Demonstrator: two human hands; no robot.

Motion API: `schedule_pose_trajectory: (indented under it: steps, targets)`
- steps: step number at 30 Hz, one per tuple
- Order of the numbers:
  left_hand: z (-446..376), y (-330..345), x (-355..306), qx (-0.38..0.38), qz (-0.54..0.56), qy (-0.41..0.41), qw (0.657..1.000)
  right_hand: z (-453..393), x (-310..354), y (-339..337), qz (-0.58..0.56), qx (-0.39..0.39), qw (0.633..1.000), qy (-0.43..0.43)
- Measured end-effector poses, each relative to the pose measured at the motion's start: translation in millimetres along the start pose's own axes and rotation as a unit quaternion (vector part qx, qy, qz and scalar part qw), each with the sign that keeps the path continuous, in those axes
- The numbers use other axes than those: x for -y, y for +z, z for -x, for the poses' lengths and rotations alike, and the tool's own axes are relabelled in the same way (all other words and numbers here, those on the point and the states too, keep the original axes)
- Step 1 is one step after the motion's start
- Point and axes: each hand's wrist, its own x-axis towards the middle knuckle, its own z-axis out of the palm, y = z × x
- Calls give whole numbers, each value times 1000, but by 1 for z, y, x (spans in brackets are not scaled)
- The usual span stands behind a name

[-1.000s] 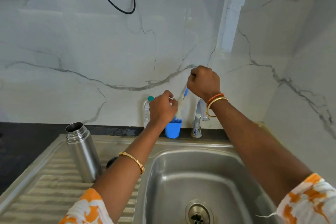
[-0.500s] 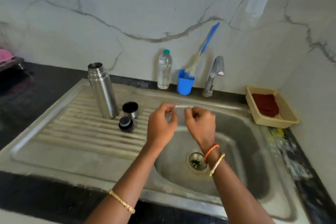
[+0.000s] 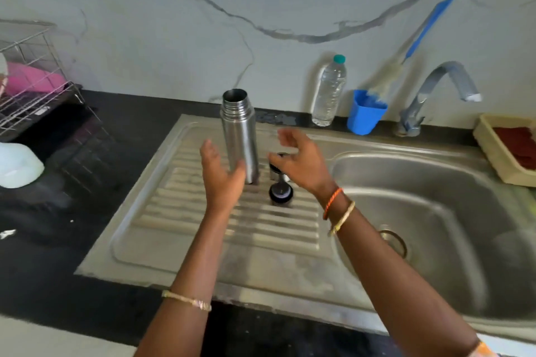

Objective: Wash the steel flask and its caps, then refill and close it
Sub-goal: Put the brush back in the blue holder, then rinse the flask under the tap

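The steel flask (image 3: 239, 133) stands upright and uncapped on the ribbed drainboard (image 3: 203, 229). Just right of it sit two caps: a steel cup cap (image 3: 277, 169), mostly hidden behind my right hand, and a small black inner cap (image 3: 280, 193) in front of it. My left hand (image 3: 222, 175) is open, its palm facing the flask's lower left side, with the thumb at the flask's base. My right hand (image 3: 301, 161) hovers open with relaxed fingers over the caps, to the right of the flask. Neither hand holds anything.
The sink basin (image 3: 435, 211) lies to the right under a tap (image 3: 443, 87). Along the wall stand a plastic water bottle (image 3: 329, 93) and a blue cup (image 3: 365, 113) with a bottle brush (image 3: 420, 35). A beige tray (image 3: 504, 151) sits far right, a wire rack (image 3: 32, 87) far left.
The brush has been left in the blue cup. Both hands came down from the wall, passed over the basin and moved left to either side of the flask, opening.
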Motion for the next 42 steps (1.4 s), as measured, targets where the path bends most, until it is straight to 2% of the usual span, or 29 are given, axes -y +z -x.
schedule_pose_trajectory:
  steps: [2, 4, 10, 15, 19, 22, 25, 28, 31, 33, 34, 38, 42]
  targets:
    - [-28, -13, -7, 35, 11, 33, 999, -28, 6, 25, 54, 66, 996, 3]
    - [-48, -20, -11, 76, 4, 65, 995, -45, 8, 52, 67, 97, 993, 5]
    - [-71, -25, -26, 140, -31, 116, 983, -52, 13, 77, 9, -10, 1000, 5]
    - [-68, -28, -74, 158, -14, 215, 964, -47, 44, 33, -52, -22, 998, -16]
    - [-52, -20, -125, 191, -13, 293, 937, -34, 66, -30, -40, -5, 999, -29]
    - [-44, -13, -136, 218, -32, 327, 919, -22, 68, -62, -8, 25, 999, -21]
    - [-16, 17, -142, 247, -23, 310, 918, 6, 49, -111, 65, 36, 997, 3]
    - [11, 54, -136, 299, -108, 278, 907, 36, 16, -146, 130, 93, 987, 16]
    - [44, 88, -131, 429, -219, 165, 861, 59, -24, -175, 193, 173, 965, 33]
    - [64, 114, -117, 454, -274, 135, 837, 69, -50, -194, 201, 201, 958, 47]
    - [73, 128, -110, 447, -270, 125, 844, 72, -63, -204, 198, 206, 957, 53]
    - [102, 179, -80, 372, -151, 70, 913, 74, -108, -230, 194, 214, 954, 81]
    - [114, 216, -66, 316, -79, -41, 945, 63, -142, -264, 69, 257, 951, 155]
